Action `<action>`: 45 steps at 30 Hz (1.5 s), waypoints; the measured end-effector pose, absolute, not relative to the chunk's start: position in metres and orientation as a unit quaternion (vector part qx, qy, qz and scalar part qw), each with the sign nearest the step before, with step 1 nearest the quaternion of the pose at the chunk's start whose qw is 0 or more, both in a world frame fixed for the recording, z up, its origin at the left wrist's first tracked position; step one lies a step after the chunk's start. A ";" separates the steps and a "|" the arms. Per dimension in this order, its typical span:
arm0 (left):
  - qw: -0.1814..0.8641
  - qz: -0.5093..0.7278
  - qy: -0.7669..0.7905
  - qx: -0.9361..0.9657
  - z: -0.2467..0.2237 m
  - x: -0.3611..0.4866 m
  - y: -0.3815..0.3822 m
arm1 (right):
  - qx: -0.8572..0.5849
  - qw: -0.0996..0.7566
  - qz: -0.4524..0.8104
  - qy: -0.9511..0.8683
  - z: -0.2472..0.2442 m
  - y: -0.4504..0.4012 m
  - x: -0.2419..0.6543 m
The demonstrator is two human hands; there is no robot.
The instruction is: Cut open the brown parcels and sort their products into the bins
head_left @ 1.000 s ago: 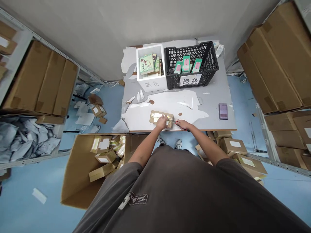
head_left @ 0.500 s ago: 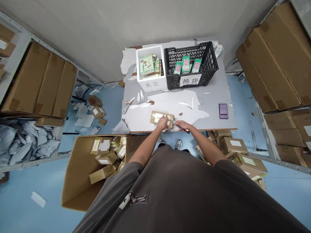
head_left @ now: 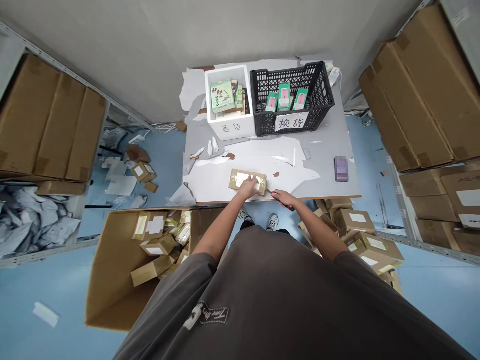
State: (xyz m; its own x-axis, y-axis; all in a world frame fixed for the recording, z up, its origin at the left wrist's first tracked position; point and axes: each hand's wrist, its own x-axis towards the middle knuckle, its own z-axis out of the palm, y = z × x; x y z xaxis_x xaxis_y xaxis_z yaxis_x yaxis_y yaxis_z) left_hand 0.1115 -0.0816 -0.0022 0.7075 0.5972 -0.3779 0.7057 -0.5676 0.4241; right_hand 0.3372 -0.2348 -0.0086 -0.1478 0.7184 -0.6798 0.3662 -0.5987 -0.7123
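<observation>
A small taped cardboard box [head_left: 235, 180] with a white label lies near the front edge of the table [head_left: 333, 192]. My left hand [head_left: 248, 188] grips it from above, thumb and fingers bent over its top and near side. In my right hand [head_left: 284, 196] is a utility knife [head_left: 289, 207] with a red and black handle, the fingers closed round it. Its front end points left at the box's right end; whether it touches the cardboard I cannot tell.
A white foam bin [head_left: 233, 128] holding printed boxes and a black crate [head_left: 322, 112] with green-and-pink packs stand at the back. Torn paper [head_left: 283, 159] and a phone-like object [head_left: 341, 169] lie on the table. A large carton [head_left: 108, 270] of parcels stands left; more parcels [head_left: 356, 218] lie right.
The whole view has shifted slightly. My right hand and the knife have drawn a little away from the box's right end. My left hand stays on the box, its fingers slightly changed.
</observation>
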 end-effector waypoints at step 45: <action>0.290 0.017 0.431 0.854 -0.027 0.102 -0.093 | -0.884 0.101 0.229 -0.394 0.000 -0.221 0.373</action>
State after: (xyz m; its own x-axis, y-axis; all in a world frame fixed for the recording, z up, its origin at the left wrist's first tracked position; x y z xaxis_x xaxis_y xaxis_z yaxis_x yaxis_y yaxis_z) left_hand 0.1022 -0.0926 -0.0267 0.6278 0.7462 -0.2217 0.7267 -0.4596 0.5106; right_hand 0.3726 -0.2214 -0.0004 0.5850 0.7431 -0.3251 0.6506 -0.6692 -0.3590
